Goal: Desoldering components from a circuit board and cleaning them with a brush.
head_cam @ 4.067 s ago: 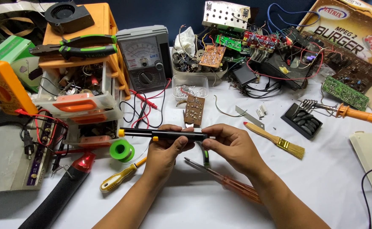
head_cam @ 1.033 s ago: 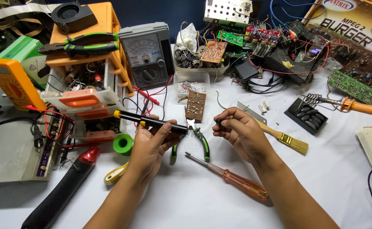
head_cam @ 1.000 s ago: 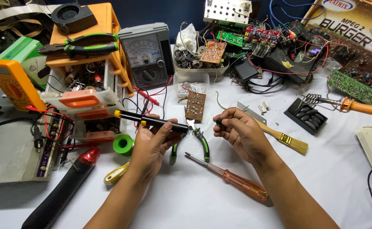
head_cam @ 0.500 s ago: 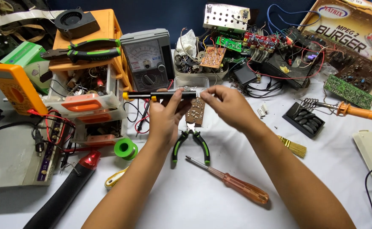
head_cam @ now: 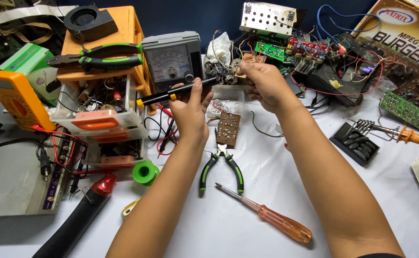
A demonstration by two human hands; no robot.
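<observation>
My left hand [head_cam: 191, 111] grips a slim black tool with yellow bands [head_cam: 164, 96], held level above the table in front of the grey analog meter [head_cam: 172, 59]. My right hand [head_cam: 263, 83] is closed around the tool's right end near a clear box of small parts; whether it holds anything else is hidden. Below the hands a small brown circuit board [head_cam: 228, 128] lies flat, with green-handled cutters [head_cam: 222, 168] just under it. An orange-handled screwdriver [head_cam: 271, 220] lies nearer me.
An orange drawer cabinet [head_cam: 100, 76] with green pliers on top stands at the left, beside a yellow multimeter [head_cam: 14, 98]. A green solder spool [head_cam: 146, 172], a soldering iron on its stand [head_cam: 386, 133], circuit boards and tangled wires crowd the back and right.
Both hands rose from low over the table toward the meter, carrying the black tool with them. The brush at the right is now hidden behind my right arm.
</observation>
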